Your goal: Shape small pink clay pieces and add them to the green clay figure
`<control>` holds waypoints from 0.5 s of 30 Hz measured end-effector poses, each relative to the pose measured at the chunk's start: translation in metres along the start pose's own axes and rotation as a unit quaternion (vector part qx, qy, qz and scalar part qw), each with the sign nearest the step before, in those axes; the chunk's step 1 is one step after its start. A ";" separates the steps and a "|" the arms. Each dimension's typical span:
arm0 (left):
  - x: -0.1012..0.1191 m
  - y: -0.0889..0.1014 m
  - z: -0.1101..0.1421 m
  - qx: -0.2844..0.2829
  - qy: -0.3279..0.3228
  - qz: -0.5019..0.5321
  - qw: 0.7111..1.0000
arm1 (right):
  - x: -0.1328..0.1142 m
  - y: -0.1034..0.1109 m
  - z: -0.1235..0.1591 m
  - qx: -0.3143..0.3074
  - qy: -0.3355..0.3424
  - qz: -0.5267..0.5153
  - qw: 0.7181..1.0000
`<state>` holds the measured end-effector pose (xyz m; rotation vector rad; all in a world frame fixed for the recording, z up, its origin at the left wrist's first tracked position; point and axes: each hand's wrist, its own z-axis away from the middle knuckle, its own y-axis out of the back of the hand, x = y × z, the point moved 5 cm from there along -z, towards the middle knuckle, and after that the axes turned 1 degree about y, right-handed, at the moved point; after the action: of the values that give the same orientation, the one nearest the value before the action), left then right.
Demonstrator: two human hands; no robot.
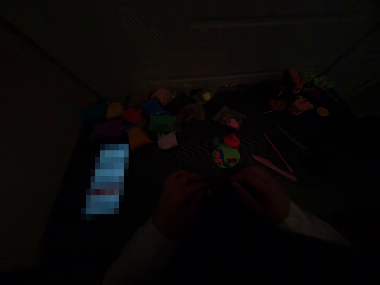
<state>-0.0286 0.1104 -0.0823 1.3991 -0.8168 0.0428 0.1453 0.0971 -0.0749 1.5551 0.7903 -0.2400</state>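
Observation:
The light is very dim. My left hand (181,198) is closed in a pinch, with a small red piece of clay (209,191) showing at its fingertips. Facing it across a small gap, my right hand (261,194) has its fingertips drawn together; whatever they hold, if anything, is lost in the dark. Just beyond both hands lies a round green clay disc (234,152) bearing pink, blue and brown clay shapes. A red clay shape (232,140) and a dark green one (215,141) sit along its far edge.
Bags of coloured clay (162,123) crowd the back left, with a bag of pink clay (233,122) nearer the middle. A blurred bright screen (108,180) lies left. Right are a pink plastic knife (274,168), a thin stick tool (278,152) and finished clay pieces (301,105).

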 end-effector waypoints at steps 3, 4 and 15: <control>0.000 0.000 -0.001 -0.003 0.001 -0.003 1.000 | 0.000 0.000 0.000 0.004 -0.003 0.001 1.000; 0.000 -0.001 -0.001 -0.006 0.002 -0.003 1.000 | 0.000 0.000 0.000 0.005 -0.006 0.003 1.000; 0.001 0.001 -0.002 -0.022 0.001 -0.003 1.000 | 0.001 0.000 0.000 0.006 0.000 0.012 1.000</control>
<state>-0.0270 0.1118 -0.0812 1.3591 -0.8074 0.0205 0.1460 0.0977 -0.0751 1.5756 0.7700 -0.2280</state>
